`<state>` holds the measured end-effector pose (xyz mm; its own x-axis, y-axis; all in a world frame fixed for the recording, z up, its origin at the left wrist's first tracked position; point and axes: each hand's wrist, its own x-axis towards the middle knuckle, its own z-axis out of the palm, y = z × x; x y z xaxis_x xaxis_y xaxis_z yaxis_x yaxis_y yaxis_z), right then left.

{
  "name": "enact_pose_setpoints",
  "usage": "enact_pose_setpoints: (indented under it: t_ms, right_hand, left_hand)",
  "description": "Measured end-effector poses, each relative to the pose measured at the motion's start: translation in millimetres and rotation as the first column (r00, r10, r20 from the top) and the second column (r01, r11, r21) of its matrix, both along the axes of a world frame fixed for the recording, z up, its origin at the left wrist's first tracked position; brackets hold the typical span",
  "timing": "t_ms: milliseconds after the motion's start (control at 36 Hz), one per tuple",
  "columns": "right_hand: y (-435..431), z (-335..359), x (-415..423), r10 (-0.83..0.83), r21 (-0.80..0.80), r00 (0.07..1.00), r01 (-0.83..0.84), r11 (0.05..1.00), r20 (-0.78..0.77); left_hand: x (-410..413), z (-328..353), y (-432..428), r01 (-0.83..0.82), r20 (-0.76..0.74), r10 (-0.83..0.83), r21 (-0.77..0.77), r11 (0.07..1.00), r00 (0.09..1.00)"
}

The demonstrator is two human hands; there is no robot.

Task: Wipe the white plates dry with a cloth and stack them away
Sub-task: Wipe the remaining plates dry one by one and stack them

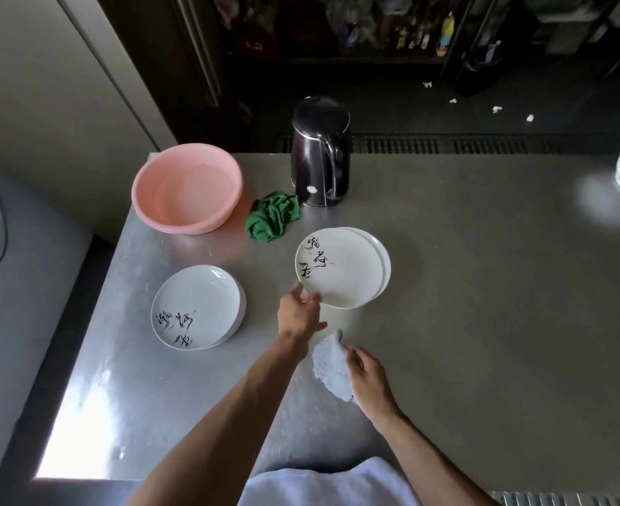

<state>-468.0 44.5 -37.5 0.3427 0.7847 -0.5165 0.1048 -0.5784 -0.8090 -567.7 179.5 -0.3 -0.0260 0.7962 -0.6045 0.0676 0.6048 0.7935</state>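
Grey table [483,286]. Centre frame: left hand [298,315] fingers [315,297] pinch the near rim of the top white plate [341,268]. Right hand [368,381] fingers are clamped on the white cloth [328,363].

Black brush calligraphy on right plate [341,268], left plate [197,306]; unreadable
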Motion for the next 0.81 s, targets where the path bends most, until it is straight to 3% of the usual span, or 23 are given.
enact_pose_setpoints:
  t_ms: [194, 361, 500, 639, 806]
  right_hand:
    - [4.4, 2.5, -5.7, -0.008, -0.023, 0.994, 0.006, 1.000, -0.111]
    - [7.3, 9.0, -14.0, -0.033, -0.045, 0.983, 0.025, 0.999, -0.182]
    - [19.3, 14.3, -27.1, -0.097, -0.083, 0.958, 0.077, 0.994, -0.269]
    - [44.9, 11.5, -53.1, -0.087, -0.080, 0.948, 0.066, 0.995, -0.308]
    - [91.1, 17.7, -109.7, -0.091, -0.022, 0.937, 0.089, 0.996, -0.337]
  left_hand:
    - [6.5, -1.6, -5.8, 0.158, 0.047, -0.154, -0.101, 0.982, 0.987]
    - [13.7, 1.6, -4.0, 0.346, -0.149, -0.363, -0.128, 0.930, 0.920]
    - [-16.4, -3.8, 5.3, 0.415, -0.280, -0.416, -0.069, 0.907, 0.865]
    - [-87.8, -1.3, 22.5, 0.388, -0.505, -0.325, 0.020, 0.922, 0.799]
    - [-187.4, 1.6, 31.1, 0.159, -0.639, -0.054, 0.108, 0.981, 0.768]
